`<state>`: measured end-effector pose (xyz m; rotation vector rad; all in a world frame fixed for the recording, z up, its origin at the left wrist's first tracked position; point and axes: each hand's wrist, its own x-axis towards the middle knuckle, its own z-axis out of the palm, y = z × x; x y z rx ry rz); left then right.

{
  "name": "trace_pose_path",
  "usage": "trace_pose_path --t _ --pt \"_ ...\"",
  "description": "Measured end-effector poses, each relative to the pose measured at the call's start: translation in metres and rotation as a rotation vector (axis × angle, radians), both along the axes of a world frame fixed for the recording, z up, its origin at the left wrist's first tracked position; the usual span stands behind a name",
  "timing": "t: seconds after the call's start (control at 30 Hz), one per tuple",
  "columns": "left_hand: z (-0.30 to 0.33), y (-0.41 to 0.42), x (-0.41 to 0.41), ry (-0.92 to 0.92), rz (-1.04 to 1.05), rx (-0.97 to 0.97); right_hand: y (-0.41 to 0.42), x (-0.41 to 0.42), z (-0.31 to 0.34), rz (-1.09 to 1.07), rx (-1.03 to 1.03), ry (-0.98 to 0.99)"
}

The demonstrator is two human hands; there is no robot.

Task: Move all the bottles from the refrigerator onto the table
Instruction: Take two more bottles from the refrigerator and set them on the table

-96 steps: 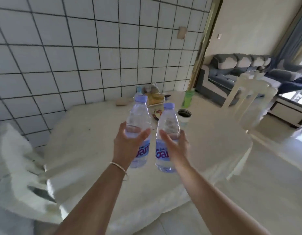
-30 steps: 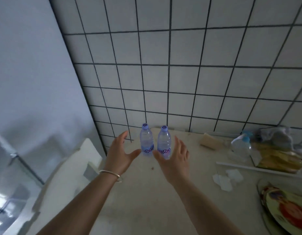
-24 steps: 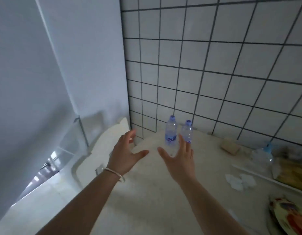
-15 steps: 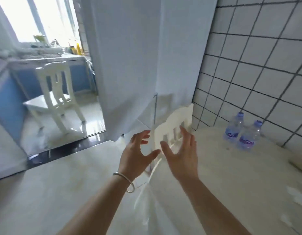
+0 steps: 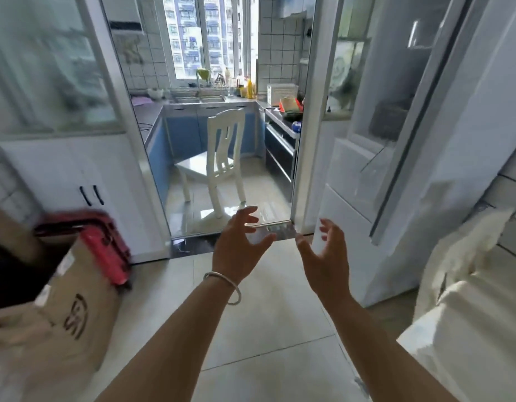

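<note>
At lower left, 1 cardboard box (image 5: 57, 323) is lying beside 1 red case (image 5: 106, 250). At centre, the left hand (image 5: 240, 250), wearing 1 bracelet (image 5: 223, 281), is hovering with fingers spread, gripping nothing. The right hand (image 5: 326, 262) is doing likewise. Beyond them, 1 white chair (image 5: 219, 166) is standing upright. At right, the refrigerator (image 5: 442, 158) is standing vertical, its door (image 5: 355, 158) swung open toward frame centre. At lower right, 1 table (image 5: 477, 338) edge is showing. 0 bottles are appearing.
</note>
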<state>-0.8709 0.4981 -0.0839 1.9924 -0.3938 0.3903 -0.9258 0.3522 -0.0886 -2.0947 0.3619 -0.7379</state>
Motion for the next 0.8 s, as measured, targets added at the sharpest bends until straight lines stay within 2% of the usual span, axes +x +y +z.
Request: trace_pose_path --t 0.17,0.37,0.67,0.8 --pt "-0.006 0.048 0.059 0.030 0.007 0.021 0.048 0.063 -0.001 0.008 0.035 0.045" --pt "-0.021 0.052 0.162 0.089 -0.011 -0.002 0.045 0.169 -0.009 -0.009 0.000 0.043" --pt "-0.007 -0.004 0.358 0.131 -0.073 0.135 -0.011 0.369 0.009 -0.076 0.134 0.084" --pt "0.015 -0.044 0.442 0.054 -0.123 0.134 -0.047 0.437 0.033 -0.138 0.153 0.031"
